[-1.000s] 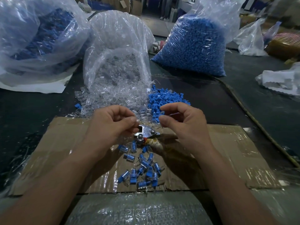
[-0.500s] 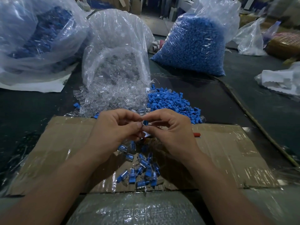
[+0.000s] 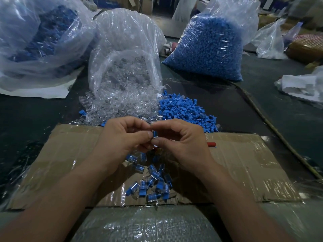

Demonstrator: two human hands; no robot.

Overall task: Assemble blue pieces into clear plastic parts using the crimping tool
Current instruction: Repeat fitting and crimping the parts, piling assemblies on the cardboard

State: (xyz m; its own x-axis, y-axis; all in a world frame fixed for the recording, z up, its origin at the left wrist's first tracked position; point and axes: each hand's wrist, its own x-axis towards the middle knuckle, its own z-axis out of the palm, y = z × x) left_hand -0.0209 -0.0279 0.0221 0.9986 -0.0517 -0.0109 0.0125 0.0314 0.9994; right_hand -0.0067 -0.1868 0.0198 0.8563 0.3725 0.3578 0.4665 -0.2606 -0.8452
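My left hand and my right hand meet fingertip to fingertip above the cardboard sheet. Between their thumbs and forefingers they pinch one small blue piece; a clear part around it cannot be made out. Under the hands lies a heap of assembled blue-in-clear pieces. Loose clear parts spill from an open bag, and loose blue pieces lie beside them. Only the red handle tip of the crimping tool shows; my right hand hides the rest.
A full bag of blue pieces stands at the back right, another large bag at the back left. The open bag of clear parts stands between them. White plastic lies far right. A cord runs across the dark table.
My right hand came in from the blue pile to meet my left hand, covering the crimping tool's metal head. The two hands now pinch the blue piece together.
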